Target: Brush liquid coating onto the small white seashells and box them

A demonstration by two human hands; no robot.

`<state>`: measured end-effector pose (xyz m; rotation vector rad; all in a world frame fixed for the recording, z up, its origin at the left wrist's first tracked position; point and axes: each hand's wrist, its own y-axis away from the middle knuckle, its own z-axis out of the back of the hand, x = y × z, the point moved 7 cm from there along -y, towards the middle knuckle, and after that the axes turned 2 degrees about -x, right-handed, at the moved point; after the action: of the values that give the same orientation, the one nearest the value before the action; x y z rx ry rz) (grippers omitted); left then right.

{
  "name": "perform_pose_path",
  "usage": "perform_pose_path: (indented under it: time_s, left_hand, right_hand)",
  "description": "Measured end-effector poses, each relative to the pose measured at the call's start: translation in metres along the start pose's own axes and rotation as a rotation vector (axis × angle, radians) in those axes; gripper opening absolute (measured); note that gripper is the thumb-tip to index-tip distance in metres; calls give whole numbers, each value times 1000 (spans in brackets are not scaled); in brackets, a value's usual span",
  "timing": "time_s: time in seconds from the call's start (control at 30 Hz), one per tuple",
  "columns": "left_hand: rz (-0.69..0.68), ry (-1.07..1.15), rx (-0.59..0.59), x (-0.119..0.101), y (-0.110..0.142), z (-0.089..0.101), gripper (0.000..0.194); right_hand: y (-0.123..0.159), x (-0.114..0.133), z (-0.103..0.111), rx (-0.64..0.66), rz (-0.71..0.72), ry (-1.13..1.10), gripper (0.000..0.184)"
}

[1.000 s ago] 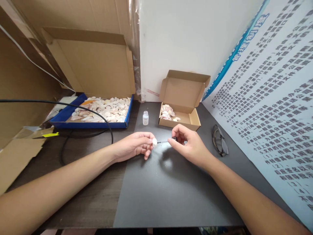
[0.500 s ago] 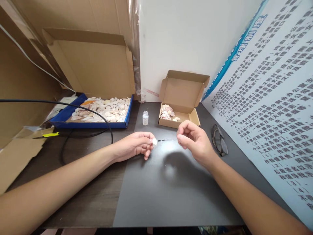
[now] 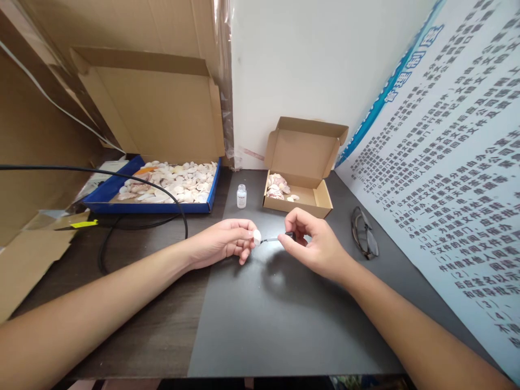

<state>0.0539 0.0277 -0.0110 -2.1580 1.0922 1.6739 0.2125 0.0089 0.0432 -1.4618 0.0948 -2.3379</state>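
Between the thumb and fingers of my left hand (image 3: 229, 241) is a small white seashell (image 3: 257, 237). My right hand (image 3: 314, 241) pinches the black cap of a small applicator brush (image 3: 270, 240). The thin stem points left, and its dark tip is at the shell's right edge; whether it touches cannot be made out. Behind the hands stands a small, uncapped glass bottle (image 3: 241, 197) with a white label. Farther back on the right, an open cardboard box (image 3: 298, 206) contains several shells (image 3: 277, 187) at its left side.
At the left, a blue-sided box (image 3: 150, 208) with its lid raised is full of shells. A black cable (image 3: 162, 189) loops in front of it. Eyeglasses (image 3: 364, 233) lie at the right on the dark desk mat (image 3: 260, 336), beside a large printed sheet (image 3: 447, 189).
My right hand has moved left and slightly down, bringing the brush tip to the shell. The black cap now shows. My left hand and the shell have stayed in place.
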Motion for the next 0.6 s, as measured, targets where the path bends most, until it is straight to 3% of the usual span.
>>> perform_pose_path:
  time_s: [0.17, 0.33, 0.6]
  left_hand:
    - [-2, -9, 7, 0, 0, 0, 14]
    - [-5, -1, 7, 0, 0, 0, 13]
    - [1, 1, 12, 1, 0, 0, 14]
  right_hand:
    - [0, 1, -1, 9, 5, -76, 19]
    - [0, 0, -6, 63, -22, -9, 19]
    - [-2, -3, -1, -13, -35, 40, 19]
